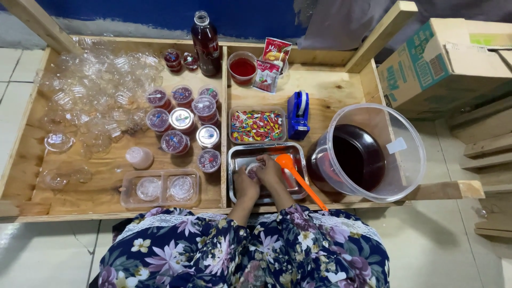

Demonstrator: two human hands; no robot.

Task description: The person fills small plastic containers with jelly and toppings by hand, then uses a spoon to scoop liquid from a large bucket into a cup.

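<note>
Both of my hands are together over a metal tray [238, 156] at the near edge of a wooden table. My left hand [246, 184] and my right hand [270, 169] hold a small clear cup [253, 169] with dark red filling between them. An orange ladle [294, 174] lies in the tray just right of my right hand, its handle pointing toward me. Left of the tray stand several filled and lidded small cups [183, 121].
A large clear bucket of dark red liquid [367, 152] sits at the right. Behind the tray are a container of colourful small items [257, 126], a blue tape dispenser [298, 113], a red-filled cup [242, 67], a dark bottle [205, 44], sachets. Empty clear cups [96, 80] pile at left.
</note>
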